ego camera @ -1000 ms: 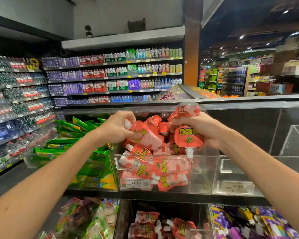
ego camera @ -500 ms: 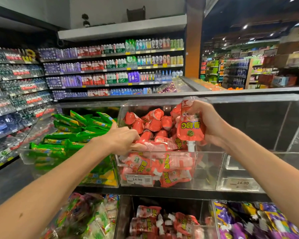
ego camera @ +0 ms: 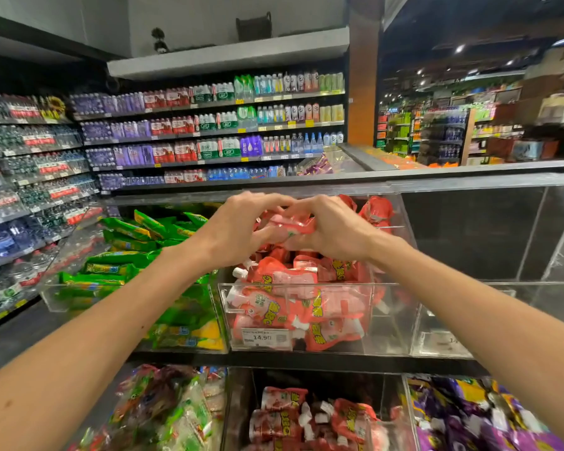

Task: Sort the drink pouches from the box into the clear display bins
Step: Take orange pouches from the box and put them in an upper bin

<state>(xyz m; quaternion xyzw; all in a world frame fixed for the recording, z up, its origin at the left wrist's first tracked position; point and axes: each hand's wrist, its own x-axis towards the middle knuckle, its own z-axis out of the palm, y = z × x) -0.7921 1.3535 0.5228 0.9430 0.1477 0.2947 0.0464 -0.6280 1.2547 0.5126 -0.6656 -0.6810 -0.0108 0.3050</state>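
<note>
A clear display bin [ego camera: 388, 320] in the middle of the upper row is heaped with red drink pouches [ego camera: 293, 307]. Above the heap, my left hand [ego camera: 238, 229] and my right hand [ego camera: 336, 229] meet with fingertips touching, both closed around one red and pink pouch [ego camera: 292, 227] that lies flat between them. To the left, a second clear bin [ego camera: 51, 299] holds green pouches [ego camera: 127, 252]. The box named in the task is not in view.
A clear bin [ego camera: 469, 336] on the right shows no pouches. The lower row has bins with red pouches [ego camera: 306, 418], purple pouches [ego camera: 469, 418] and mixed packets [ego camera: 163, 415]. Shelves of bottled drinks [ego camera: 209, 125] line the aisle behind and to the left.
My right hand has lowered its upright pouch onto the heap and my left hand has come up to meet it; both now clasp the pouch together.
</note>
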